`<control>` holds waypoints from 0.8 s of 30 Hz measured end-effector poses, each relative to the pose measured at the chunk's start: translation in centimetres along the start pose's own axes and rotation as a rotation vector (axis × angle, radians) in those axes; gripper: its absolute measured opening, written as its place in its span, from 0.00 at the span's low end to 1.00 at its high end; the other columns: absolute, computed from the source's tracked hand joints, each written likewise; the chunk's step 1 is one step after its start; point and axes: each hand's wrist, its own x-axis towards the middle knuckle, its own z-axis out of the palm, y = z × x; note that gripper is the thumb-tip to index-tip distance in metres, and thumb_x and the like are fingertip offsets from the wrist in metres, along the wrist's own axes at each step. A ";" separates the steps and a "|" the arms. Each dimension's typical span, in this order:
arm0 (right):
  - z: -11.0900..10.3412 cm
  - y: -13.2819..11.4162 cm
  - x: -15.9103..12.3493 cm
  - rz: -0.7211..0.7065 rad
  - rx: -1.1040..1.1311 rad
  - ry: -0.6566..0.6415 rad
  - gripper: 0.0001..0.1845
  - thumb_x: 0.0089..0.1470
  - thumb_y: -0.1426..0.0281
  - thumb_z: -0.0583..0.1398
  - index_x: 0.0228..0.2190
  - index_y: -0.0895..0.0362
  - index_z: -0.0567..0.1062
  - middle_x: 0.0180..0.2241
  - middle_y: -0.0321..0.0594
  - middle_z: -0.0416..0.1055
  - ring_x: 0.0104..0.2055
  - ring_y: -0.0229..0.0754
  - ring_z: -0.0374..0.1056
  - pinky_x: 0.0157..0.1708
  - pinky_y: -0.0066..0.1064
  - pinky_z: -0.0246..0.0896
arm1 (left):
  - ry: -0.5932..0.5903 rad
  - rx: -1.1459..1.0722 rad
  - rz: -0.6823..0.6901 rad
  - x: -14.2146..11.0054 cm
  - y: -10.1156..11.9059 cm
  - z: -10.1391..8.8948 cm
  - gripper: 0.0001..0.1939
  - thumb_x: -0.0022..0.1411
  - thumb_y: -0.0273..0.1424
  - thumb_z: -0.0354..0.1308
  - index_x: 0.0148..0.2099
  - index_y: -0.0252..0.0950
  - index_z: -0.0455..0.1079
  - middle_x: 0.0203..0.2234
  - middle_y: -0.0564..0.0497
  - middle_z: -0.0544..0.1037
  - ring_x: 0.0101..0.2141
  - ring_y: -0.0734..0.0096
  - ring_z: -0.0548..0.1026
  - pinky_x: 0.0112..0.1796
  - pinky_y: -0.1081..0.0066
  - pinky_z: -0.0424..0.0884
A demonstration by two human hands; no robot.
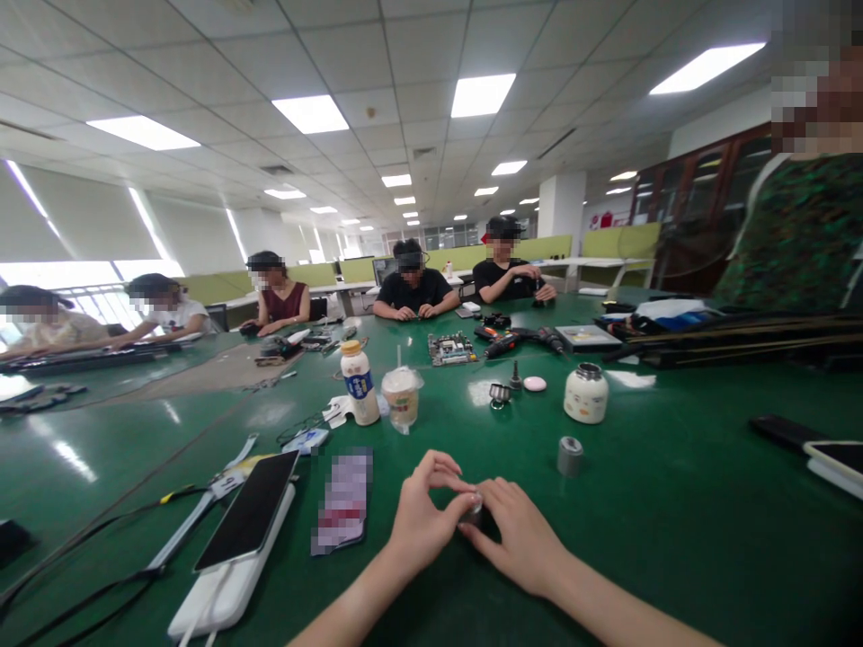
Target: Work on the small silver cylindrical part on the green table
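Low over the green table (661,530), my two hands meet around a small grey metal cylinder (474,512). My left hand (426,510) pinches it from the left, thumb against its side and the other fingers arched. From the right, my right hand (518,530) closes on it, with the thumb in front and the fingers curled behind. Most of the cylinder is hidden by my fingers. A similar grey metal cylinder (570,456) stands upright to the right, apart from both hands.
Ahead stand a milk bottle (360,385), a lidded cup (402,397) and a cream round jar (586,394). Left are a phone (249,512) on a white power bank (222,589) and straps. A circuit board (451,349) and drills lie farther off. Several people sit around the table.
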 end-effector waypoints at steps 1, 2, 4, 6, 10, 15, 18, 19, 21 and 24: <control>0.0 0.0 0.0 -0.001 0.001 0.001 0.11 0.58 0.66 0.61 0.42 0.56 0.72 0.40 0.44 0.72 0.43 0.51 0.66 0.44 0.42 0.61 | -0.015 0.007 -0.011 -0.1 0.3 0.1 0.08 0.51 0.25 0.67 0.32 0.38 0.70 0.30 0.50 0.81 0.32 0.63 0.80 0.40 0.66 0.72; 0.1 0.1 0.0 -0.002 0.003 0.003 0.10 0.58 0.66 0.61 0.42 0.56 0.72 0.40 0.43 0.72 0.43 0.51 0.66 0.44 0.42 0.61 | -0.018 0.015 -0.025 -0.3 0.4 0.1 0.10 0.51 0.25 0.67 0.32 0.39 0.68 0.28 0.51 0.82 0.32 0.63 0.80 0.40 0.66 0.72; 0.2 0.1 0.0 -0.001 0.011 0.004 0.10 0.58 0.66 0.60 0.41 0.56 0.72 0.40 0.43 0.72 0.43 0.50 0.66 0.45 0.43 0.61 | 0.000 0.020 -0.043 -0.4 0.5 0.1 0.12 0.51 0.24 0.66 0.34 0.40 0.65 0.27 0.53 0.82 0.32 0.62 0.81 0.41 0.65 0.72; 0.3 0.2 0.1 -0.001 0.016 0.005 0.10 0.59 0.65 0.60 0.41 0.56 0.72 0.40 0.42 0.72 0.42 0.50 0.66 0.44 0.43 0.61 | 0.016 0.021 -0.042 -0.4 0.3 0.0 0.13 0.53 0.24 0.65 0.35 0.40 0.63 0.27 0.54 0.83 0.34 0.61 0.81 0.42 0.64 0.71; 0.4 0.2 0.1 -0.003 0.011 0.013 0.11 0.58 0.64 0.60 0.41 0.56 0.72 0.40 0.43 0.72 0.42 0.51 0.66 0.45 0.43 0.61 | -0.002 0.108 -0.014 -0.2 0.0 -0.2 0.12 0.52 0.24 0.65 0.35 0.40 0.65 0.28 0.53 0.82 0.35 0.59 0.79 0.43 0.60 0.69; 0.3 0.2 0.0 0.001 0.008 0.004 0.10 0.58 0.65 0.60 0.40 0.57 0.72 0.40 0.44 0.72 0.43 0.51 0.66 0.45 0.43 0.61 | -0.080 0.107 0.041 -0.5 0.0 -0.2 0.09 0.54 0.22 0.60 0.37 0.40 0.70 0.36 0.49 0.80 0.40 0.59 0.77 0.45 0.60 0.68; 0.3 0.2 0.0 -0.013 0.014 -0.004 0.12 0.59 0.65 0.60 0.43 0.57 0.71 0.41 0.44 0.72 0.44 0.51 0.66 0.47 0.45 0.60 | -0.130 0.057 0.085 -0.9 0.1 -0.2 0.21 0.50 0.17 0.55 0.46 0.40 0.66 0.44 0.48 0.78 0.47 0.58 0.74 0.49 0.59 0.66; 0.2 0.2 0.0 -0.015 0.017 -0.004 0.12 0.59 0.65 0.60 0.43 0.56 0.71 0.42 0.44 0.72 0.44 0.51 0.66 0.47 0.45 0.60 | -0.115 0.076 0.091 -1.0 0.1 -0.2 0.22 0.50 0.17 0.55 0.47 0.40 0.65 0.46 0.48 0.77 0.48 0.58 0.73 0.49 0.58 0.66; 0.2 0.2 0.0 -0.012 0.022 -0.002 0.11 0.59 0.65 0.60 0.43 0.56 0.71 0.41 0.43 0.72 0.44 0.51 0.66 0.47 0.45 0.60 | -0.055 0.160 0.086 -1.0 0.1 -0.1 0.20 0.51 0.20 0.57 0.47 0.39 0.65 0.44 0.46 0.77 0.46 0.56 0.73 0.48 0.56 0.66; 0.2 0.2 0.0 -0.003 0.028 0.002 0.11 0.58 0.65 0.60 0.42 0.56 0.72 0.41 0.43 0.72 0.44 0.51 0.66 0.46 0.44 0.60 | -0.007 0.249 0.061 -0.8 0.0 0.0 0.16 0.54 0.26 0.61 0.45 0.39 0.65 0.33 0.50 0.79 0.40 0.55 0.74 0.45 0.55 0.65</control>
